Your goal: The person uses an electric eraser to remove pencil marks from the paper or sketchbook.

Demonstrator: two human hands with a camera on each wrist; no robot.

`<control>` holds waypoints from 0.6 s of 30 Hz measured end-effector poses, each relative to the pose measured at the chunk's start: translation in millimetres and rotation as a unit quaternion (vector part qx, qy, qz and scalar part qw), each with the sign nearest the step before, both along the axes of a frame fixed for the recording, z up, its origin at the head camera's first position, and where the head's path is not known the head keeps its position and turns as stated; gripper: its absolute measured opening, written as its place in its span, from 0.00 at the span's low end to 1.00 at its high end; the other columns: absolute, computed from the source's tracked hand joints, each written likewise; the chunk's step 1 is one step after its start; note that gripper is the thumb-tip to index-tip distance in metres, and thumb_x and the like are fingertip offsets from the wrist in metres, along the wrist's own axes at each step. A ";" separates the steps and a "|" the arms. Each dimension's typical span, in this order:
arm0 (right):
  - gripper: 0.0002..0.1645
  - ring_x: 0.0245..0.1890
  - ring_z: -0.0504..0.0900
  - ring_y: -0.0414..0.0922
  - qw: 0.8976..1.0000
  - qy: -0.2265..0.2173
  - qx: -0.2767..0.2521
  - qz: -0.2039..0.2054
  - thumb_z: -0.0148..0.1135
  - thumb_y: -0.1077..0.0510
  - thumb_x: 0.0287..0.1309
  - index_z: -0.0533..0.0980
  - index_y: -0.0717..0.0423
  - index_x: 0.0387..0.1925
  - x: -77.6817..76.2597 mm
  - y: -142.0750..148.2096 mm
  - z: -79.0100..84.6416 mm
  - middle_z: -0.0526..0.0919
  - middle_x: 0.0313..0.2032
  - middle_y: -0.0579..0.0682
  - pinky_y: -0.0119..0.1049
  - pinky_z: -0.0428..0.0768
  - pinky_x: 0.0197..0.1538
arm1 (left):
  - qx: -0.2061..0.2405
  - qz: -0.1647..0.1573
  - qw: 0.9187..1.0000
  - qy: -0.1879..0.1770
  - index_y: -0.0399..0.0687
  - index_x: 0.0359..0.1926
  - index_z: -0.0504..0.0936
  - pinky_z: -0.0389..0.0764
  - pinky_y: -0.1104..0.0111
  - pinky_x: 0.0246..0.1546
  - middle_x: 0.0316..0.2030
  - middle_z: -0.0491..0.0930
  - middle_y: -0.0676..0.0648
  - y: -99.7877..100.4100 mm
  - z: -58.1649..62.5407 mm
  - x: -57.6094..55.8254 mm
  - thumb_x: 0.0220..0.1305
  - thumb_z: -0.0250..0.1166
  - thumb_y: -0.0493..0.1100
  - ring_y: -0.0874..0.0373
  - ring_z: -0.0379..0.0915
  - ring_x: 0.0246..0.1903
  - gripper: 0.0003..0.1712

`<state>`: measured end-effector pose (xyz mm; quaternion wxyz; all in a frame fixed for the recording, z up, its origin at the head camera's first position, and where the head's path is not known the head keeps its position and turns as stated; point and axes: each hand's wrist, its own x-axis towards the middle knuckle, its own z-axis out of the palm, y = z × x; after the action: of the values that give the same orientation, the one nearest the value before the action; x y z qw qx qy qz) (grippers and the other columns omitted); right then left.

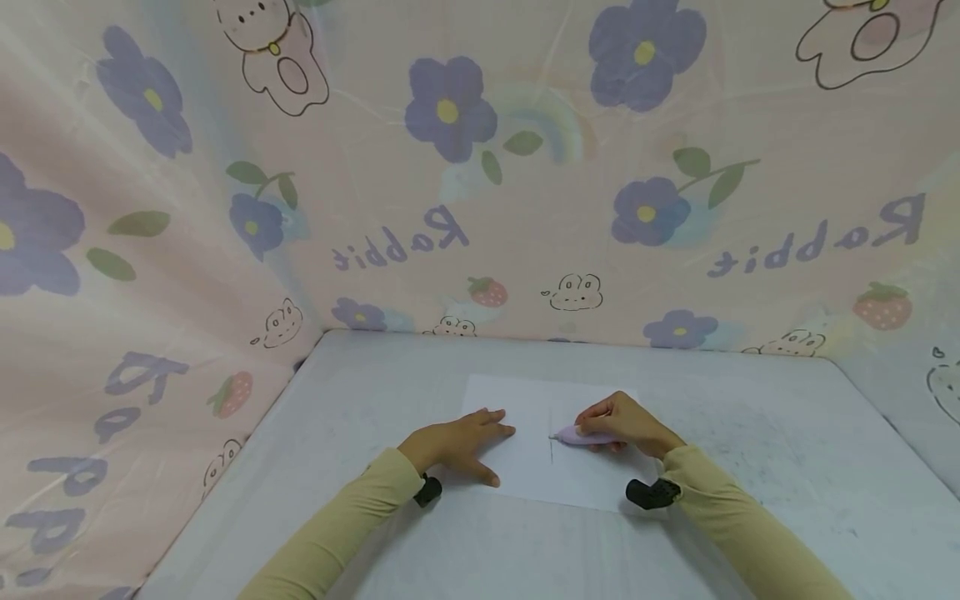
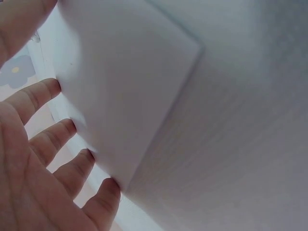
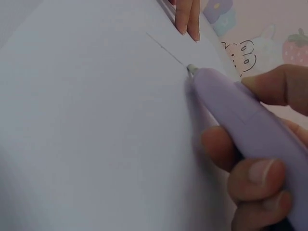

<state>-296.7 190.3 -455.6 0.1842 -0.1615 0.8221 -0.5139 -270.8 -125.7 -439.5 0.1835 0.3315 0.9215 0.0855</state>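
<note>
A sheet of white paper (image 1: 525, 479) lies flat on the table, with a thin dark line (image 1: 551, 452) across its middle. My right hand (image 1: 626, 423) grips a thick lilac pen-shaped tool (image 1: 588, 436), its fingers and thumb curled round the body. In the right wrist view, the tool's narrow pale tip (image 3: 191, 69) is right at one end of the line. Spread fingers of my left hand (image 1: 461, 442) rest on the left part of the sheet. The left wrist view shows its fingertips (image 2: 67, 126) against the paper.
The white table (image 1: 375, 392) has grey smudges on its right side. Behind it and along the left hangs a pink curtain (image 1: 525, 250) printed with flowers and rabbits. A black wrist device (image 1: 651, 494) sits by the right cuff, another (image 1: 428, 492) by the left.
</note>
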 end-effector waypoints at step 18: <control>0.12 0.12 0.68 0.37 1.000 -0.003 -0.002 0.012 0.65 0.58 0.58 0.84 0.63 0.40 4.4 3.6 -0.7 0.85 0.34 0.56 0.27 0.63 0.16 | -0.003 -0.002 1.000 0.000 0.60 0.73 0.61 0.57 0.54 0.66 0.75 0.47 0.51 0.2 -0.6 -1.6 0.55 0.70 0.63 0.52 0.41 0.73 0.48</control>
<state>-292.3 193.9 -456.3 0.1928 -0.1700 0.8187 -0.5135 -272.4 -125.5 -440.1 0.1844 0.3332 0.9210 0.0818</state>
